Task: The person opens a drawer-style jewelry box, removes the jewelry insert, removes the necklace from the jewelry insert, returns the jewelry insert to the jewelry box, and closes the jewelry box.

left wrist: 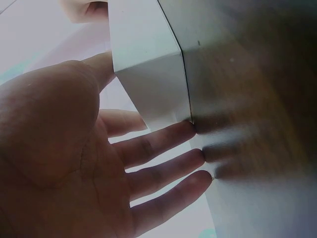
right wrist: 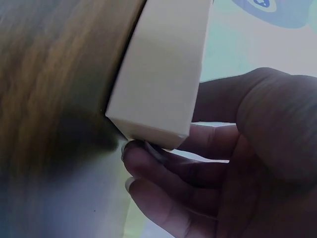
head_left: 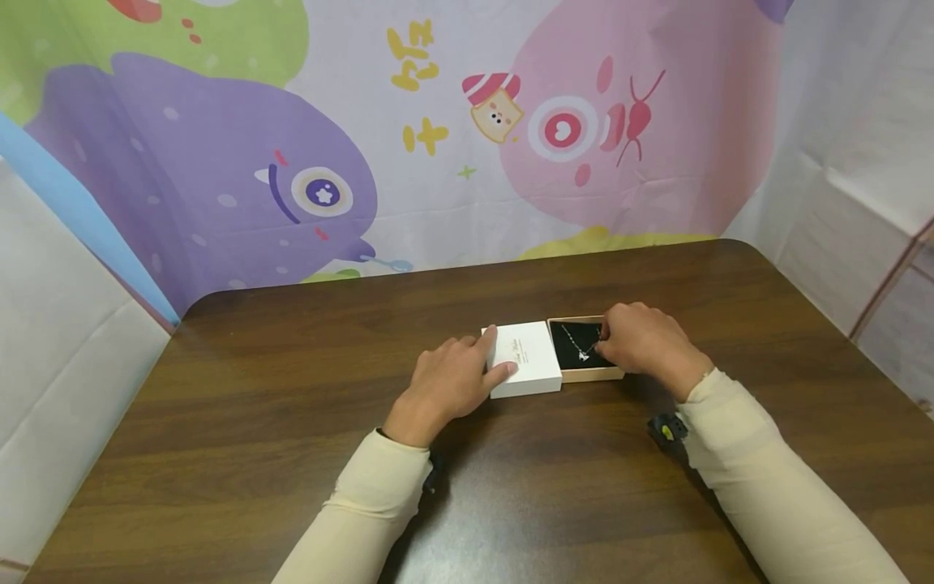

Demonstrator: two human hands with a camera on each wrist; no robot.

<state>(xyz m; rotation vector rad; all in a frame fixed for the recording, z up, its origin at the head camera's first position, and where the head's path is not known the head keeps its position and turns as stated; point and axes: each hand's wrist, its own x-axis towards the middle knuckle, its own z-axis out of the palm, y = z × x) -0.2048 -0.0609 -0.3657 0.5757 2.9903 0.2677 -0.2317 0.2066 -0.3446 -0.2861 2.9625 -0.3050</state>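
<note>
A white sleeve-like box cover (head_left: 524,355) with small gold lettering lies on the table. Against its right end sits a tan-walled tray (head_left: 593,375) with a black lining. On the lining is a fine silver necklace (head_left: 582,354) with a small pendant. My left hand (head_left: 452,377) rests on the cover's left end, thumb and index finger on top. In the left wrist view the other fingers (left wrist: 168,171) stretch out straight below. My right hand (head_left: 649,341) grips the tray's right end (right wrist: 153,74), covering part of the necklace; its inner fingertips are hidden.
The brown wooden table (head_left: 277,422) has rounded back corners. Behind it hangs a cartoon-printed cloth (head_left: 452,211); pale sheets (head_left: 73,349) hang at both sides. Dark wrist cameras (head_left: 666,430) sit under both cuffs.
</note>
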